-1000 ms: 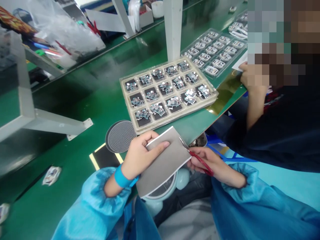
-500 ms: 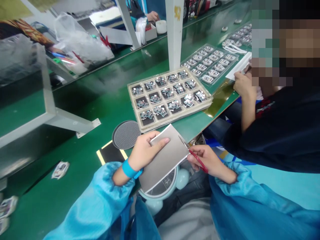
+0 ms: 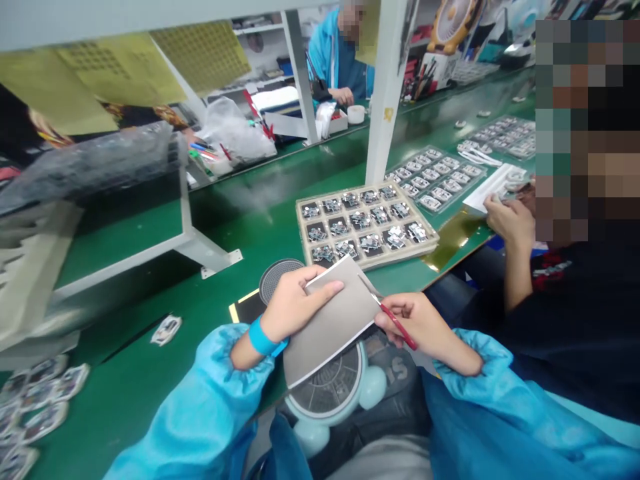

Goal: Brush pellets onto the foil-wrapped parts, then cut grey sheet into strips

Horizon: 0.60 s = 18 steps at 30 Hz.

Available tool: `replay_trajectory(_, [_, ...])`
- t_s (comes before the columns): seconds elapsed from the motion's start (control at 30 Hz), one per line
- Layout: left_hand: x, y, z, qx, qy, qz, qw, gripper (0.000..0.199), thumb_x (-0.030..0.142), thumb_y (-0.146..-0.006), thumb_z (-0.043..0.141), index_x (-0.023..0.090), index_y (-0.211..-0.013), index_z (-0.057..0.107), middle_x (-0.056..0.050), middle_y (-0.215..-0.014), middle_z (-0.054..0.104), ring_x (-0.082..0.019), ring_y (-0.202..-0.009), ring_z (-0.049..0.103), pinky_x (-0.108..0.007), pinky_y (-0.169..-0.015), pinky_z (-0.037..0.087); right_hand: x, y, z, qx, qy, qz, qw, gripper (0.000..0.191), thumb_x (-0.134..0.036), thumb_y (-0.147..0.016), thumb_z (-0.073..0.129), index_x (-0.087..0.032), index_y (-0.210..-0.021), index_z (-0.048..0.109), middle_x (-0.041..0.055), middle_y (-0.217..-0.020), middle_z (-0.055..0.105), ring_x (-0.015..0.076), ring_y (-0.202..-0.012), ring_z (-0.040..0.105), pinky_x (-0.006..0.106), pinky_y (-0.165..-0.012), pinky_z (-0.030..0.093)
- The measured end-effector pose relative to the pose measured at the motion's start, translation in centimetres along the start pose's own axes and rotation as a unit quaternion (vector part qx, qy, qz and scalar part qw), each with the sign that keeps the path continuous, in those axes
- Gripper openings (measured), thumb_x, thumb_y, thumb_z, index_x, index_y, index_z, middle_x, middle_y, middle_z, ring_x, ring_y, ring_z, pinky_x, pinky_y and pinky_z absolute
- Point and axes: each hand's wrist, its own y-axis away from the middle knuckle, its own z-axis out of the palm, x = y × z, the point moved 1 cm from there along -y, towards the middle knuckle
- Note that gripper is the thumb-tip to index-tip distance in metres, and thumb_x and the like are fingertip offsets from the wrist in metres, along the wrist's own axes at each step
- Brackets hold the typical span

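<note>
My left hand [image 3: 300, 300] grips a grey sheet [image 3: 325, 327] with white edges, thumb on top and fingers beneath. The sheet is tilted over my lap. In my right hand [image 3: 413, 320] is a pair of red-handled scissors [image 3: 397, 323], its blades at the sheet's right edge, one blade lying over the grey face. The lower blade is hidden. Under the sheet, on my lap, a round fan with a pale blue rim [image 3: 325, 417] shows in part. Just beyond my left hand lie a round grey mesh disc [image 3: 275, 277] and a black board with yellow edges [image 3: 246, 308].
A compartment tray [image 3: 367, 223] of small metal parts stands ahead on the green bench [image 3: 210, 347]. Clear trays of white-framed parts [image 3: 435, 177] lie behind it. A co-worker's hand [image 3: 513, 217] is at the right. White posts [image 3: 383, 100] rise from the bench. Loose units [image 3: 45, 413] lie at the left.
The view has tilted up and turned left, bringing more of the far side and the left bench into sight. My hands, sheet and scissors keep nearly the same pose.
</note>
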Motion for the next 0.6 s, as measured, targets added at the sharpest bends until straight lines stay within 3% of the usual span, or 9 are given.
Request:
replay_trajectory(0.27, [0.9, -1.8, -1.9, 0.029, 0.016, -0.025, 0.999, 0.035, 0.052, -0.083, 0.073, 0.017, -0.086, 0.075, -0.001, -0.081, 0.073, -0.016, -0.074, 0.064, -0.021, -0.062, 0.046, -3.6, -2.7, -0.2, -0.007, 0.023, -0.02, 1.0, 0.042, -0.049, -0.066, 0.088, -0.015, -0.066, 0.062, -0.002, -0.048, 0.06, 0.008, -0.036, 0.05, 0.017, -0.037, 0.036])
replay_trajectory(0.37, [1.1, -2.5, -1.9, 0.016, 0.045, -0.039, 0.998, 0.038, 0.053, -0.082, 0.074, 0.016, -0.089, 0.075, -0.003, -0.084, 0.074, -0.017, -0.074, 0.064, -0.023, -0.063, 0.047, -4.5, -3.5, -0.6, -0.026, 0.027, -0.03, 0.999, 0.043, -0.051, -0.066, 0.086, -0.015, -0.068, 0.064, 0.0001, -0.053, 0.064, 0.0091, -0.041, 0.055, 0.017, -0.04, 0.039])
replay_trajectory(0.6, [1.7, -4.0, -1.3, 0.01, 0.077, -0.048, 0.996, 0.037, 0.05, -0.081, 0.075, 0.015, -0.092, 0.076, -0.004, -0.086, 0.075, -0.017, -0.074, 0.065, -0.023, -0.064, 0.048, -5.5, -4.7, -1.6, -0.025, 0.036, -0.013, 0.999, 0.049, -0.057, -0.065, 0.085, -0.016, -0.06, 0.058, -0.0009, -0.048, 0.061, 0.0075, -0.036, 0.05, 0.017, -0.036, 0.032])
